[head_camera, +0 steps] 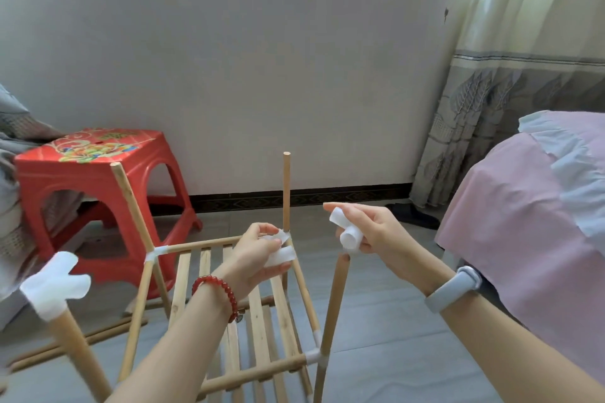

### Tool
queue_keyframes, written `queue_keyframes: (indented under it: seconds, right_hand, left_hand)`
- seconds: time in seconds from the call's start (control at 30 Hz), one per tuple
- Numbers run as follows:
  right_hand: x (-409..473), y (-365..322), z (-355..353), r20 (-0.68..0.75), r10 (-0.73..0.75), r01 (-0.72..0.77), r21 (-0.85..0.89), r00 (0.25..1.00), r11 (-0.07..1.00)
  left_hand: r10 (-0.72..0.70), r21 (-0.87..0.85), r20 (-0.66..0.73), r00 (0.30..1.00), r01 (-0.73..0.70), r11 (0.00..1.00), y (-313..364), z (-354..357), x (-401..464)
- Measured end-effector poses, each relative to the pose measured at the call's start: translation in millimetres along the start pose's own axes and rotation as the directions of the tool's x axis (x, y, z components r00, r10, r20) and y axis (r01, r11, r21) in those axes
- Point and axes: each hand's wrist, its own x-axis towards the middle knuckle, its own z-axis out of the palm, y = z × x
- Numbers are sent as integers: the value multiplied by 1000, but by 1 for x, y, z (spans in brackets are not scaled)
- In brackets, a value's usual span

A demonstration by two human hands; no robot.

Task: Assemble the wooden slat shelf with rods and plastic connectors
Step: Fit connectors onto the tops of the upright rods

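Pinching 1 connector [348,234], the right hand [366,229] hovers just above the near rod [332,314], apparently to cap it; the left hand [262,255] grips another [281,253].

Grey wall [262,75]; red stool [98,180]; pink bed [523,222]; tiled floor [376,304]

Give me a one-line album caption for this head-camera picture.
Each hand holds a white plastic connector above the half-built wooden slat shelf.
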Motion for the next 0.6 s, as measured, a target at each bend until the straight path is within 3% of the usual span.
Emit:
queue_keyframes:
  seconds: [0.43,0.6]
  right_hand:
    - [-7,-10,13,-25,-6,4,-45,1000,999]
    - [2,-6,13,-80,66,-57,116,995,992]
  left_hand:
    - [13,-30,-7,1000,-14,999,8,-4,-27]
    - [0,-16,-16,1000,0,1000,6,-8,-23]
